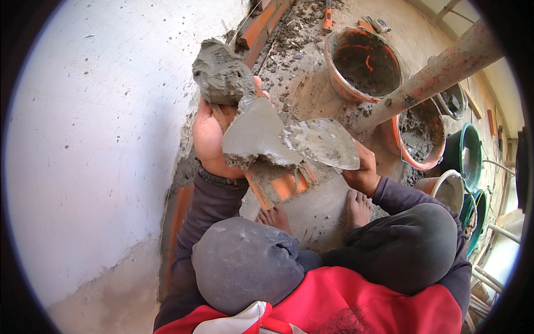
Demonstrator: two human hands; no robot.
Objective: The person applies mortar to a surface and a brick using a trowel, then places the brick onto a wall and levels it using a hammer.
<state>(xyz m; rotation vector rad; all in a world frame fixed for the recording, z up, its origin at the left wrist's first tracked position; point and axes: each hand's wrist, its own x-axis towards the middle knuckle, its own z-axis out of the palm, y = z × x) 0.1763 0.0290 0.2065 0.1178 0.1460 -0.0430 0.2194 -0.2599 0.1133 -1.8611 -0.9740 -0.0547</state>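
Brick (pixel 288 186) in orange clay hangs tilted in front of my knees (pixel 247 261), above the floor (pixel 311 206), and my left hand (pixel 210 136) is wrapped around its side, thumb and palm on the near flank and a few fingertips showing past the far edge. My right hand (pixel 364 170) grasps the trowel (pixel 322 143); its grip is hidden inside my fist, so I cannot tell exactly how my fingers lie on it. Wet mortar (pixel 255 131) covers most of the upper face, and the trowel's tip seems to meet it at the right edge. A thick lump (pixel 219 69) sits at the far end; I cannot tell how much of it bears on the clay

To do this well, I judge the blade should lie nearly flat and press as it draws, so the paste bites instead of sliding off. The ragged lip overhanging the bare ribs wants tucking back or cutting away before it drops near my feet (pixel 360 209). The far lump looks heavy, so my left wrist needs to hold firm and level, with fingertips clear of the trowel's edge
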